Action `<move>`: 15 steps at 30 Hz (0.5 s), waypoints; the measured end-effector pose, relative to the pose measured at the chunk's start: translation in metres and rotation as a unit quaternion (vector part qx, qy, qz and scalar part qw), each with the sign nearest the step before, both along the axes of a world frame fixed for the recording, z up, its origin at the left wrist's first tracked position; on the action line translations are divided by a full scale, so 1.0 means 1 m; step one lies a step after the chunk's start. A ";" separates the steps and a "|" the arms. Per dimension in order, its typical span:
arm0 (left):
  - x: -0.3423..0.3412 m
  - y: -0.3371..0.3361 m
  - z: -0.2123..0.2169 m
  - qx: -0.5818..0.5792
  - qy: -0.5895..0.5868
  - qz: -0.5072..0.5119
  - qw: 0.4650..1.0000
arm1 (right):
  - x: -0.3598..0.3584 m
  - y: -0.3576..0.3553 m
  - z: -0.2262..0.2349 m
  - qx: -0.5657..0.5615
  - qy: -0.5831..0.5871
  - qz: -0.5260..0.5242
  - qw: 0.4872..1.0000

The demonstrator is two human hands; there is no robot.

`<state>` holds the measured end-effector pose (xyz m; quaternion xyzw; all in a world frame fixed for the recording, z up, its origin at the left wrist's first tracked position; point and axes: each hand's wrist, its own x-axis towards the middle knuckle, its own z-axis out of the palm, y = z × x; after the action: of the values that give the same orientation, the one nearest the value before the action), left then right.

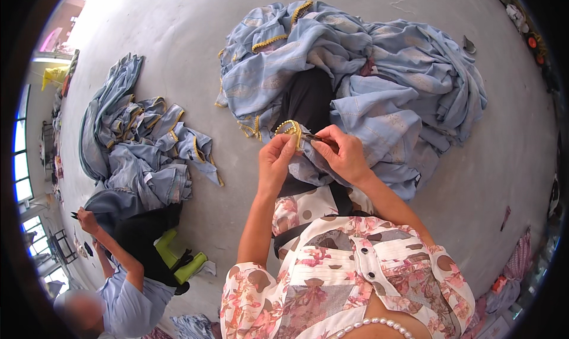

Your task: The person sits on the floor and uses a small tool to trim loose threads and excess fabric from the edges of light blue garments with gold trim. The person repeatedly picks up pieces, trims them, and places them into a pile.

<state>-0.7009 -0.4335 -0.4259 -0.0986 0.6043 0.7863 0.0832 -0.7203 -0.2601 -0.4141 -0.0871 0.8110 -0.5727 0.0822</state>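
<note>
My left hand [277,161] is closed in a pinch on the edge of a light blue garment, where a gold beaded trim [288,125] curves up in a loop. Dark thread snips [310,137] are held in my right hand [345,160], their tips touching or very near the trim beside my left fingertips. The pale blue fabric [385,116] of the garment spreads over my lap and dark-trousered leg, merging with a large heap of the same cloth. How far the snips' blades are parted is too small to tell.
At left a co-worker [133,279] sits by a green seat [189,268], holding dark snips [74,215]. Another heap of blue gold-trimmed garments [142,143] lies on the grey floor [510,161] between us. Patterned cloth [520,259] lies along the right edge.
</note>
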 end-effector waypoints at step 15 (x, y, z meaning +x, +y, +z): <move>-0.001 0.002 0.005 -0.019 -0.008 -0.025 0.999 | -0.001 0.002 0.000 0.026 0.050 -0.015 0.998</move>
<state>-0.7024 -0.4311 -0.4204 -0.0911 0.6210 0.7713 0.1058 -0.7210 -0.2579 -0.4146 -0.1014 0.8296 -0.5479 0.0356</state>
